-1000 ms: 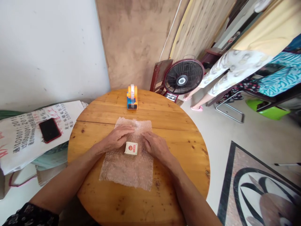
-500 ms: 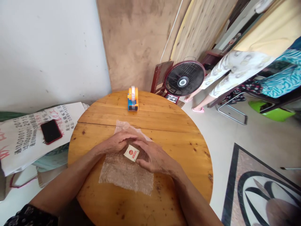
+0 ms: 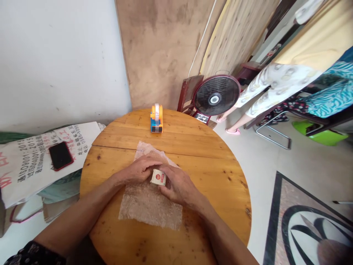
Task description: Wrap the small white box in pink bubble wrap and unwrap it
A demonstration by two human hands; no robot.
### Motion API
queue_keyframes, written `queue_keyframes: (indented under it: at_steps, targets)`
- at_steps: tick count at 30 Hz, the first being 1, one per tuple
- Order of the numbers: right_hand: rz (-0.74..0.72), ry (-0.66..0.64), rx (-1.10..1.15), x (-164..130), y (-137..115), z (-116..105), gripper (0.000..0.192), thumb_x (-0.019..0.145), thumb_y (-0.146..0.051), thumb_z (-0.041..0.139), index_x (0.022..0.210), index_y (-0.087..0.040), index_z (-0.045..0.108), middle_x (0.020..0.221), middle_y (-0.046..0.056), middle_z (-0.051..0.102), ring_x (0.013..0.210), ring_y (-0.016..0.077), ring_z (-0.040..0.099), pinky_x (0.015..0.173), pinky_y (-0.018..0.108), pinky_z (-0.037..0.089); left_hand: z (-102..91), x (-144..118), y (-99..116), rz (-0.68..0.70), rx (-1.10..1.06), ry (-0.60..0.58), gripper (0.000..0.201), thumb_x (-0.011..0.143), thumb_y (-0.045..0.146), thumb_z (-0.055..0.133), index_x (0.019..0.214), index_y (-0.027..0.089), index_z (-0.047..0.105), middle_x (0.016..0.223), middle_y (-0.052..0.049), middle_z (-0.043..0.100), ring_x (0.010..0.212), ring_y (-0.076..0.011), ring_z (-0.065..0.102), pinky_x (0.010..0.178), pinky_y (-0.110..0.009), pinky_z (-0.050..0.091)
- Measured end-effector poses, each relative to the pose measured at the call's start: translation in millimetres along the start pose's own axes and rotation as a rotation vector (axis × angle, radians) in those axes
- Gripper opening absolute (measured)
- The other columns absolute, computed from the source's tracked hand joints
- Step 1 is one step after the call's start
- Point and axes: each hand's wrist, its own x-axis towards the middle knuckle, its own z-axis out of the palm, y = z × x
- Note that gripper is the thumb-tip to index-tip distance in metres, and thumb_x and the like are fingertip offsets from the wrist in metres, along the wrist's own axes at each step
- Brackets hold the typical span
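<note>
A small white box (image 3: 158, 177) with a red round emblem and a red label sits between my two hands, tilted, over a sheet of bubble wrap (image 3: 150, 208). My right hand (image 3: 178, 184) is closed round its right side, thumb at the near edge and fingers at the far edge. From the left, my left hand (image 3: 140, 168) curls its fingers against the box's far left corner; some fingertips are hidden behind it. The bubble wrap lies flat under both hands on the round wooden table (image 3: 217, 176).
A tape dispenser (image 3: 156, 119) in orange and blue stands at the table's far side. Left of the table, a phone (image 3: 61, 156) lies on a printed white sack (image 3: 24, 165). A fan (image 3: 216, 95) is beyond the table, with a standing person (image 3: 286, 77) to its right.
My hands have drawn closer round the box. It has shifted slightly right and up and tilted, with its side edge now showing. The view has moved slightly.
</note>
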Motion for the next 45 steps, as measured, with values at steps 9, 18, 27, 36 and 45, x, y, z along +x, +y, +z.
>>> queue_keyframes:
  at_steps: [9, 18, 27, 36, 45]
  targets:
    - [0.121, 0.163, 0.045, -1.8, 23.4, -10.9, 0.031, 0.079, -0.021, 0.061, 0.109, -0.020, 0.058, 0.121, 0.012, 0.062, 0.102, 0.0235, 0.062, 0.079, 0.033, 0.050, 1.3, 0.7, 1.7, -0.049, 0.204, -0.063, 0.083, 0.063, 0.009, 0.050, 0.144, 0.021, 0.043, 0.144, -0.011, 0.052, 0.135, -0.0308, 0.042, 0.111, -0.051, 0.034]
    - [0.287, 0.207, -0.020, -2.3, 36.5, -13.3, 0.032, 0.080, -0.028, 0.062, 0.110, -0.019, 0.059, 0.104, 0.008, 0.069, 0.081, 0.0196, 0.064, 0.065, 0.028, 0.045, -7.6, -2.8, 3.2, 0.036, 0.311, -0.212, 0.078, 0.063, 0.005, 0.048, 0.140, 0.019, 0.048, 0.140, -0.011, 0.057, 0.137, -0.0297, 0.041, 0.116, -0.052, 0.028]
    - [0.291, 0.187, -0.109, -0.1, 38.6, -11.4, 0.035, 0.079, -0.030, 0.063, 0.111, -0.018, 0.060, 0.102, 0.009, 0.070, 0.082, 0.0215, 0.063, 0.068, 0.029, 0.044, -3.1, -5.3, -2.0, 0.042, 0.305, -0.087, 0.060, 0.072, 0.023, 0.063, 0.132, 0.020, 0.057, 0.142, -0.013, 0.053, 0.136, -0.0326, 0.042, 0.115, -0.053, 0.029]
    - [0.310, 0.193, -0.096, -3.5, 39.1, -17.7, 0.034, 0.077, -0.027, 0.064, 0.110, -0.019, 0.063, 0.094, 0.006, 0.071, 0.072, 0.0182, 0.061, 0.062, 0.026, 0.040, 6.5, -2.9, -4.7, -0.018, 0.406, -0.139, 0.073, 0.075, 0.062, 0.070, 0.137, 0.025, 0.055, 0.149, -0.016, 0.046, 0.141, -0.0364, 0.035, 0.116, -0.055, 0.022]
    - [0.369, 0.231, -0.149, -12.0, 53.5, -40.7, 0.039, 0.076, -0.023, 0.060, 0.114, -0.017, 0.062, 0.100, 0.008, 0.072, 0.071, 0.0188, 0.062, 0.064, 0.028, 0.043, 6.3, -4.9, -2.4, -0.038, 0.411, -0.190, 0.072, 0.073, 0.063, 0.070, 0.133, 0.024, 0.059, 0.155, -0.017, 0.037, 0.142, -0.0407, 0.030, 0.116, -0.061, 0.016]
